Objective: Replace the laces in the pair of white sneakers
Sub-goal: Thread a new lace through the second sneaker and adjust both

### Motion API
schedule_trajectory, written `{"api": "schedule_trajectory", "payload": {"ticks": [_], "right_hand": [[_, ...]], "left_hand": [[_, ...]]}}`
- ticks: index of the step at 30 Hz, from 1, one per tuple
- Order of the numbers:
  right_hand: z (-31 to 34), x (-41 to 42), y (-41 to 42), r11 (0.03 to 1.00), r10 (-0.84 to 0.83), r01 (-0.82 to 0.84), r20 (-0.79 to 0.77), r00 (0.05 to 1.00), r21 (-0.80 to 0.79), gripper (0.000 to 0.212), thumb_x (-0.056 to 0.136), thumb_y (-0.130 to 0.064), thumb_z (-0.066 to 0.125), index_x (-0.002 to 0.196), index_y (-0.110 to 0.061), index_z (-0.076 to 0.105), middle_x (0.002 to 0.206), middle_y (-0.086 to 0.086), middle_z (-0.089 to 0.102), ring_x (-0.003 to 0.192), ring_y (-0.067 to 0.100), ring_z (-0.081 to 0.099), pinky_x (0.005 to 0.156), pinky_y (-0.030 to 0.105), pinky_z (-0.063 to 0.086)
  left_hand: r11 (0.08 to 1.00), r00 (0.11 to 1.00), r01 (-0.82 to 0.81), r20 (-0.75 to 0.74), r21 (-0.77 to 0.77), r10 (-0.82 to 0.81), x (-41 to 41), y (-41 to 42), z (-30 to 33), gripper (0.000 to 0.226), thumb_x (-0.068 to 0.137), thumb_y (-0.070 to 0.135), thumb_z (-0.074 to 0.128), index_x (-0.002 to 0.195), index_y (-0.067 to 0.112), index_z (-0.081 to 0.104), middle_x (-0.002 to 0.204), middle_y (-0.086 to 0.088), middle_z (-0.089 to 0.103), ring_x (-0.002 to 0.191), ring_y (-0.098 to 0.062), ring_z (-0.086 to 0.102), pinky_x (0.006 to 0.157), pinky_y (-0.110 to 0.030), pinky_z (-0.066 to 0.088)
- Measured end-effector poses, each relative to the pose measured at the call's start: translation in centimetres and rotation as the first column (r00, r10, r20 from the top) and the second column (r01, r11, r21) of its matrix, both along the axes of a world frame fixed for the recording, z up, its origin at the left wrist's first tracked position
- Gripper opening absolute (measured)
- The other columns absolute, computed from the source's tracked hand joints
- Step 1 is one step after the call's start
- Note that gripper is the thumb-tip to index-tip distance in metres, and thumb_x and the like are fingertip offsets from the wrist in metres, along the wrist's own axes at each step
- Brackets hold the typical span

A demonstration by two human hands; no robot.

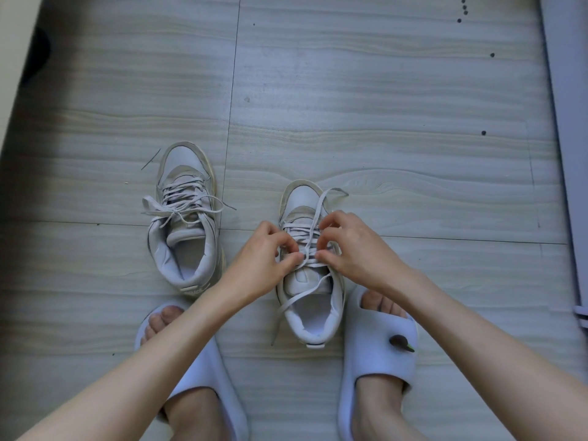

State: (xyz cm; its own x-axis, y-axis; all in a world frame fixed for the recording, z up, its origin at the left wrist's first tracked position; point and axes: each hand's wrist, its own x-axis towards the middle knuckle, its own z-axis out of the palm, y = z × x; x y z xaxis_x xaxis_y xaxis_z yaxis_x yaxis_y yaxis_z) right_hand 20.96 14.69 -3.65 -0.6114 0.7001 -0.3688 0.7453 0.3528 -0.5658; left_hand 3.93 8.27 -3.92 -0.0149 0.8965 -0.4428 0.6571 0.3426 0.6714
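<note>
Step in hand: unlacing of the right-hand sneaker (pixel 310 272), judged from the loose lace ends and both hands working at its crossings. The old lace is not yet out.
Right-hand sneaker, position: on the floor (pixel 397 106), toe pointing away from the person, heel just beside the slipper on the right foot (pixel 375 354).
Lace of that sneaker (pixel 300 296): untied. One free end trails back over the shoe opening to the floor near the heel; a loop lies out past the toe. The crossings over the tongue remain threaded.
Left hand (pixel 264 259): fingers curled, thumb and forefinger pinching the lace at a middle crossing.
Right hand (pixel 348 246): fingers curled, thumb and forefinger pinching the same lace from the opposite side. The two thumbs are nearly touching.
Left-hand sneaker (pixel 186 224): on the floor well apart from the hands, lace (pixel 178 211) tied in a bow, fully threaded, untouched.
Replacement laces: none identifiable in view.
Next move, requirement: slacken the pinched crossing, then draw each free end back through its eyelets, one row at a time, working from the ankle toward the toe. Pull along the eyelet line so the lace tip does not snag.
Progress, judged: early; one shoe part loosened, the other not started.
</note>
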Motion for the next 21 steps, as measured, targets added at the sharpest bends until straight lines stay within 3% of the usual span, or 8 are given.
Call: {"api": "schedule_trajectory", "payload": {"ticks": [2,5,8,10,13,16,19,21], "right_hand": [[0.0,-0.2,0.2,0.997,-0.027,0.027,-0.004,1.000,-0.079,0.007,0.084,-0.021,0.064,0.078,-0.019,0.060,0.116,-0.002,0.052,0.111,0.015,0.046,0.091,0.024,0.035],[0.0,0.1,0.2,0.972,-0.104,0.089,-0.056,0.993,-0.217,0.022,0.085,-0.017,0.063,0.069,-0.026,0.050,0.118,-0.003,0.051,0.108,0.011,0.047,0.090,0.021,0.036],[0.4,1.1,0.1,0.937,-0.210,0.168,-0.108,0.972,-0.307,0.027,0.085,-0.014,0.063,0.066,-0.028,0.051,0.114,-0.006,0.050,0.098,0.005,0.051,0.091,0.025,0.044],[0.7,1.7,0.0,0.916,-0.258,0.202,-0.124,0.958,-0.346,0.023,0.085,-0.014,0.064,0.068,-0.025,0.054,0.114,-0.006,0.051,0.091,0.001,0.053,0.085,0.021,0.046],[0.8,2.1,-0.2,0.914,-0.284,0.227,-0.133,0.949,-0.335,0.019,0.084,-0.014,0.065,0.071,-0.025,0.057,0.111,-0.006,0.053,0.097,0.006,0.054,0.080,0.018,0.044],[1.0,2.0,-0.2,0.951,-0.253,0.217,-0.147,0.956,-0.221,0.017,0.082,-0.018,0.067,0.074,-0.027,0.056,0.097,-0.007,0.051,0.089,0.009,0.051,0.075,0.017,0.041],[1.2,1.5,-0.4,0.997,-0.067,0.063,-0.101,0.993,-0.044,0.007,0.081,-0.026,0.069,0.082,-0.020,0.066,0.088,-0.007,0.045,0.086,0.009,0.040,0.072,0.014,0.030],[1.0,1.0,-0.9,0.994,0.077,-0.074,-0.029,0.997,0.086,0.014,0.081,-0.029,0.068,0.085,-0.015,0.069,0.088,-0.001,0.048,0.087,0.015,0.043,0.073,0.024,0.036]], "left_hand": [[0.999,0.999,-0.018,0.027,-0.032,0.019,-0.1,0.3,0.0,0.010,0.083,0.028,0.066,0.078,0.026,0.059,0.098,0.003,0.048,0.082,-0.009,0.050,0.076,-0.018,0.037],[0.987,0.984,-0.104,0.133,-0.123,0.121,-0.6,0.5,0.2,0.010,0.084,0.023,0.066,0.076,0.022,0.061,0.098,0.004,0.050,0.086,-0.008,0.056,0.073,-0.010,0.037],[0.941,0.878,-0.207,0.374,-0.268,0.300,-1.6,0.1,0.3,0.014,0.086,0.014,0.063,0.073,0.016,0.061,0.087,-0.001,0.061,0.082,-0.009,0.058,0.078,-0.022,0.046],[0.920,0.833,-0.223,0.428,-0.322,0.352,-2.1,-0.2,0.2,0.013,0.087,0.012,0.063,0.074,0.016,0.062,0.082,-0.002,0.067,0.078,-0.006,0.059,0.076,-0.026,0.049],[0.925,0.860,-0.234,0.380,-0.298,0.340,-2.2,-0.6,-0.1,0.011,0.085,0.015,0.065,0.075,0.019,0.061,0.091,-0.003,0.066,0.078,-0.005,0.059,0.077,-0.029,0.051],[0.948,0.898,-0.300,0.306,-0.103,0.317,-1.7,-0.8,-0.2,0.014,0.083,0.016,0.066,0.079,0.027,0.057,0.101,0.001,0.053,0.083,-0.008,0.056,0.077,-0.023,0.046],[0.984,0.974,-0.162,0.173,0.068,0.148,-1.1,-1.1,0.1,0.011,0.081,0.024,0.069,0.078,0.028,0.059,0.092,0.005,0.044,0.077,-0.003,0.046,0.071,-0.014,0.036],[0.991,1.000,-0.015,0.013,0.131,0.013,-0.6,-1.5,0.1,0.005,0.082,0.028,0.068,0.085,0.026,0.065,0.091,0.004,0.043,0.080,-0.004,0.044,0.074,-0.019,0.039]]}}
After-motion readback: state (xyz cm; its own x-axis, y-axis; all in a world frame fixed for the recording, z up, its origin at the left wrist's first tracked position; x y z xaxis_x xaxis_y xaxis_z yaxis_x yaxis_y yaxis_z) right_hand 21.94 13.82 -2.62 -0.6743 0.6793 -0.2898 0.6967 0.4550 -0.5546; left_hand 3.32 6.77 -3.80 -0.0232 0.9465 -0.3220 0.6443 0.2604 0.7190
